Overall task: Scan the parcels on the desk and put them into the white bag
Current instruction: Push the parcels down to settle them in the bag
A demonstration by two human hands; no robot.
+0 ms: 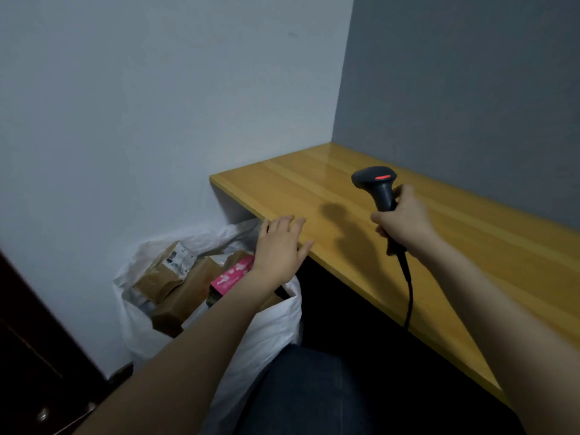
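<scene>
Yellow wd desk point(486, 252), glossy top

Pale wall point(125, 105), grey wall point(470, 89) beside it, dark door point(31, 356) — perhaps wooden — lower left, denim-clad knee point(307, 394)

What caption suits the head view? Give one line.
Right hand grips the scanner over the desk; open left hand above the white bag of parcels.

Bare wood of the surface point(470, 255) lay open ahead of me, shut in by the grey wall point(470, 89) behind and the white wall point(157, 105) at its left end. Below its corner the white bag point(270, 334) gaped upward, parcels point(185, 293) crowding its mouth. The scanner cable point(409, 296) hung across the front edge.
</scene>
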